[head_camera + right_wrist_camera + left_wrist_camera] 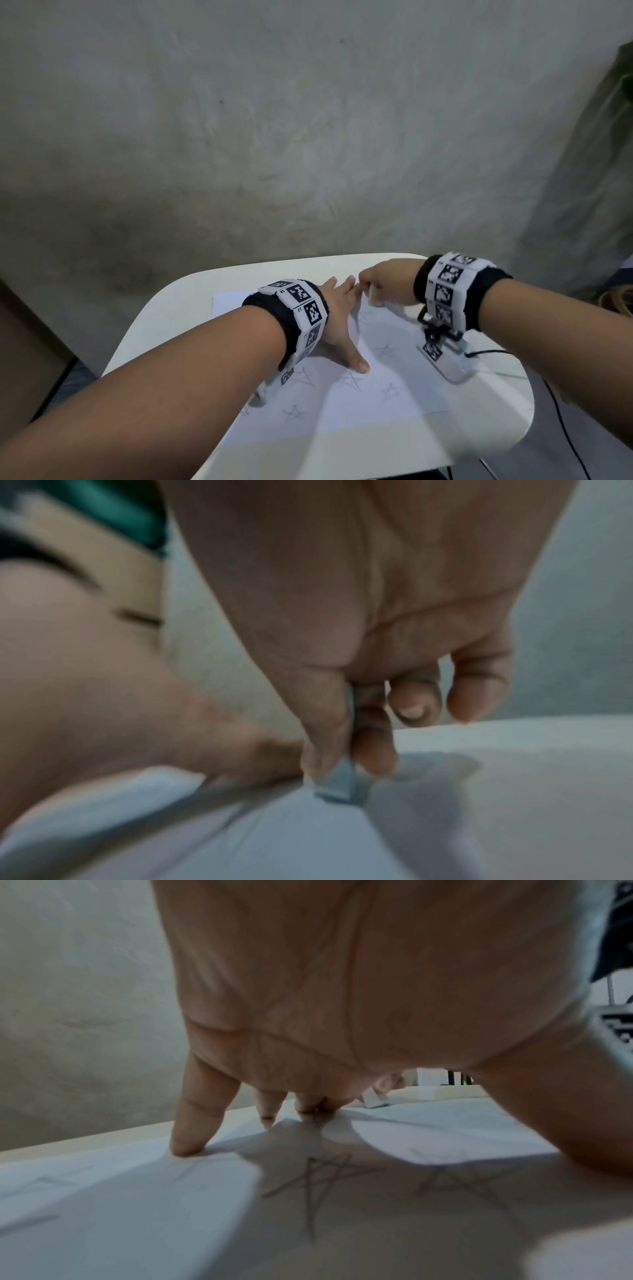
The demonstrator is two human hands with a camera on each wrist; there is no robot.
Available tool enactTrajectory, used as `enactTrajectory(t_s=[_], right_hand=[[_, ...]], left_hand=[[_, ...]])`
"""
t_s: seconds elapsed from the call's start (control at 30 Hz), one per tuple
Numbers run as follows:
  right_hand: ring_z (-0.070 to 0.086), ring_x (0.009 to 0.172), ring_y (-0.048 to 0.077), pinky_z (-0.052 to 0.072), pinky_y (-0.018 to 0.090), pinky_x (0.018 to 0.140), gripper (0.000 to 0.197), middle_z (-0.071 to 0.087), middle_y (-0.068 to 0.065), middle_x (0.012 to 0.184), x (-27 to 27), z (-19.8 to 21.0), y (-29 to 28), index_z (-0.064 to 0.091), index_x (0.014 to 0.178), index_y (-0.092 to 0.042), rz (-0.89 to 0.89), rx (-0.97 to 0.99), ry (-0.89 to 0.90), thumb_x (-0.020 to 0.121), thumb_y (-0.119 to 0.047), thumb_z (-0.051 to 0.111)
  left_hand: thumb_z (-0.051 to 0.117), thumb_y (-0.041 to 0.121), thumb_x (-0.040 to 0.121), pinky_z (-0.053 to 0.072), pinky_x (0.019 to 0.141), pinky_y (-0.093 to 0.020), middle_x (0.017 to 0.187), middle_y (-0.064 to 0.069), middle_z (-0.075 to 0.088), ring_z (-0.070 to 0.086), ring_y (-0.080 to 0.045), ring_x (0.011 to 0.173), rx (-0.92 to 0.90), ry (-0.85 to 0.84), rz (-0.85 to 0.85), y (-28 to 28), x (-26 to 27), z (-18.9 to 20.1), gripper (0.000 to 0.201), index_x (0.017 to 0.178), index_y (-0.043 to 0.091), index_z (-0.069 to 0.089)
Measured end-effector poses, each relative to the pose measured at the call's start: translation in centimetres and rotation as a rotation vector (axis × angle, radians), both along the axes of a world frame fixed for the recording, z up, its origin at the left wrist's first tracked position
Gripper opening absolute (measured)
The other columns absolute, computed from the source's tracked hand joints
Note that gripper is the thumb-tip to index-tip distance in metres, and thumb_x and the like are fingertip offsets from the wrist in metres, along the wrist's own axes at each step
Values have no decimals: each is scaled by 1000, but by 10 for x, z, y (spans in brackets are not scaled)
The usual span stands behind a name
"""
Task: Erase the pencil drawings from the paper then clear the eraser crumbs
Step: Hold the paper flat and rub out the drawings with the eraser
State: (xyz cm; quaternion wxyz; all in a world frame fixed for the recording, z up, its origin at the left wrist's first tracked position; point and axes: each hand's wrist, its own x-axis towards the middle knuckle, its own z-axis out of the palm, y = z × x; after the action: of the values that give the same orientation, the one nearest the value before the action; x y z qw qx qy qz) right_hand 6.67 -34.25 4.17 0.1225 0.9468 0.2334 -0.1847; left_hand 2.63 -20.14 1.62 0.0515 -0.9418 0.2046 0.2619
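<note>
1. The left hand [337, 318] lies flat with fingers spread, its fingertips [186, 1146] pressing down the thin white sheet of paper [370, 404], which sits on the rounded white counter [171, 315].
2. Pencil-drawn stars [351, 380] cover the near part of the sheet; the far part looks fainter, though blur makes that uncertain.
3. The paper is light and limp, likely to slide or crease under rubbing, so pinning it close to the worked spot seems wise.
4. The small white block eraser [375, 297] stands on the paper's far edge, just beside the left fingertips.
5. The right hand [387, 282] pinches it between thumb and fingers. Being soft and grippy, it is best held low by its broad faces.
</note>
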Motion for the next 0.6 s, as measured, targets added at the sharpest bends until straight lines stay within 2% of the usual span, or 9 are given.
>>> enactTrajectory(t_s=[0.1, 0.17, 0.2, 0.23, 0.33, 0.4, 0.5, 0.57, 0.6], right_hand=[[47, 80, 22, 33, 24, 54, 18, 52, -4, 76, 0, 5, -4, 46, 77, -22, -39, -21, -52, 89, -9, 47], [46, 81, 20, 36, 25, 61, 20, 54, -5, 79, -7, 4, 3, 48, 83, -28, -14, 14, -16, 92, -10, 46], [45, 80, 19, 36, 24, 63, 26, 52, -6, 77, -10, 2, 7, 45, 81, -32, 0, 29, 9, 92, -9, 46], [45, 80, 19, 35, 24, 62, 25, 51, -5, 77, -12, 1, 7, 44, 80, -31, -9, 57, 27, 92, -9, 45], [46, 80, 21, 30, 22, 52, 6, 52, -3, 78, -5, 4, -3, 47, 88, -18, -134, 80, -38, 89, -12, 50], [47, 80, 21, 29, 22, 52, 6, 53, -3, 79, -1, 4, -5, 47, 88, -16, -168, 76, -42, 87, -13, 51], [49, 81, 22, 31, 23, 53, 7, 59, 2, 89, -1, 5, -6, 48, 86, -16, -175, 66, -21, 86, -13, 54], [53, 82, 22, 36, 23, 55, 7, 66, 8, 101, -3, 6, -3, 55, 94, -13, -144, 5, -34, 88, -16, 55], [58, 86, 23, 43, 23, 60, 15, 67, 6, 109, -7, 4, 3, 58, 103, -12, -103, -45, -55, 90, -18, 55]], left_hand=[[69, 75, 67, 9, 119, -51, 163, 7, -22, -13, -22, 151, 3, -7, -6, -2, -3, 1, 135, 155, 22, -18], [70, 75, 67, 9, 119, -52, 164, 8, -18, -13, -24, 151, -7, 2, -3, -3, -4, 4, 134, 155, 23, -17], [71, 75, 66, 9, 118, -53, 164, 9, -16, -13, -25, 151, -16, 3, 1, -3, -3, 4, 134, 155, 25, -16], [72, 75, 65, 9, 118, -53, 164, 9, -16, -12, -25, 151, -20, 2, 1, -2, -3, 4, 134, 155, 26, -15], [71, 75, 65, 12, 120, -52, 163, 8, -18, -9, -21, 152, -27, -18, 2, -2, -4, 3, 135, 155, 24, -14], [75, 72, 65, 14, 120, -51, 163, 7, -19, -8, -19, 152, -59, -17, 16, 1, -5, 4, 136, 156, 23, -13], [76, 72, 63, 7, 121, -53, 161, 6, -26, -18, -19, 150, -42, 11, 23, 13, -9, 2, 140, 155, 23, -18], [75, 73, 64, 4, 120, -53, 160, 8, -28, -22, -18, 149, -37, 24, 28, 20, -12, -2, 139, 153, 25, -21], [75, 72, 64, 3, 119, -53, 160, 8, -28, -22, -18, 148, -52, 28, 33, 22, -13, -3, 139, 153, 26, -21]])
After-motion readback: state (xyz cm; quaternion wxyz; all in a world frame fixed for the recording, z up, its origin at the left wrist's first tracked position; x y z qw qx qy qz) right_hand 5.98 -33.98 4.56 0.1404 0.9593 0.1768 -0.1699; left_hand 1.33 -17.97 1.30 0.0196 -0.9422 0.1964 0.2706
